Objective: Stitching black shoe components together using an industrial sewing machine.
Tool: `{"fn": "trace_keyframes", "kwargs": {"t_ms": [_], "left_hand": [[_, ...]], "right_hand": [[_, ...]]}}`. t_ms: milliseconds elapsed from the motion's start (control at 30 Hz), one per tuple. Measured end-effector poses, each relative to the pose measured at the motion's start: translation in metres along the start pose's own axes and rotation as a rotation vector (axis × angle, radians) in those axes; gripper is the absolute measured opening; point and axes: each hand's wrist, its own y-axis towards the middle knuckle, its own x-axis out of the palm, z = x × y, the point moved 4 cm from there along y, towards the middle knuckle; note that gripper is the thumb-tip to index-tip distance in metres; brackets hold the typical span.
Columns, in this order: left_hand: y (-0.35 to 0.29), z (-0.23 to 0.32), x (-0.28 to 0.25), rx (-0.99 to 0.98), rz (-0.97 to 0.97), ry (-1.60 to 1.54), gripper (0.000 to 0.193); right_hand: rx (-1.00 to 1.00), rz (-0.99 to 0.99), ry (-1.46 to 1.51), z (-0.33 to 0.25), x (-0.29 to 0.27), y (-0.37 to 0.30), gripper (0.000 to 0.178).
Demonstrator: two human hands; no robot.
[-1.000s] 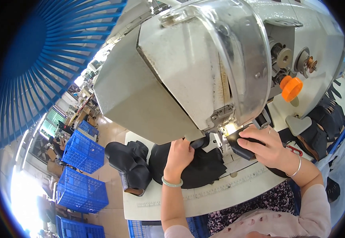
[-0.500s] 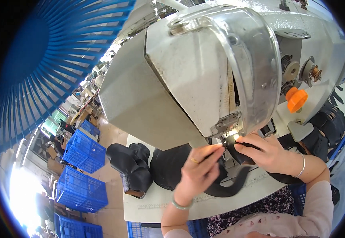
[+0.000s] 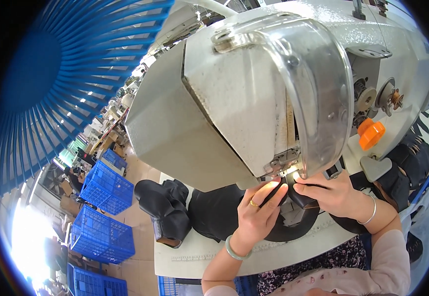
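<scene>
A large pale sewing machine head fills the middle, its lit needle area low on the right side. Right below the light, a black leather-like piece lies at the needle. My left hand, with a ring and a bangle, pinches a black strip at the piece's left side. On the other side my right hand presses thumb and fingers on the black piece. The strip's loop curves below my hands over the machine bed. Fingertips and machine parts hide the stitching spot.
Black sewn boot-like pieces lie on the white table at left, more black pieces at right. A blue fan looms upper left, blue crates stand on the floor. An orange knob sticks out from the machine.
My left hand has moved up and right, closer to the needle, and now pinches the strip. The strip's loose end has swung into a loop below. My right hand stays on the piece.
</scene>
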Motion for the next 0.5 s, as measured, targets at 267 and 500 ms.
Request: {"fn": "trace_keyframes", "kwargs": {"t_ms": [267, 500], "left_hand": [[0.0041, 0.0014, -0.0036, -0.022, -0.040, 0.036, 0.050], [0.0074, 0.0008, -0.0036, -0.063, -0.076, 0.005, 0.048]], "right_hand": [[-0.005, 0.037, -0.021, 0.0018, -0.0008, 0.0045, 0.033], [0.016, 0.034, -0.014, 0.0048, -0.0005, 0.0060, 0.031]]}}
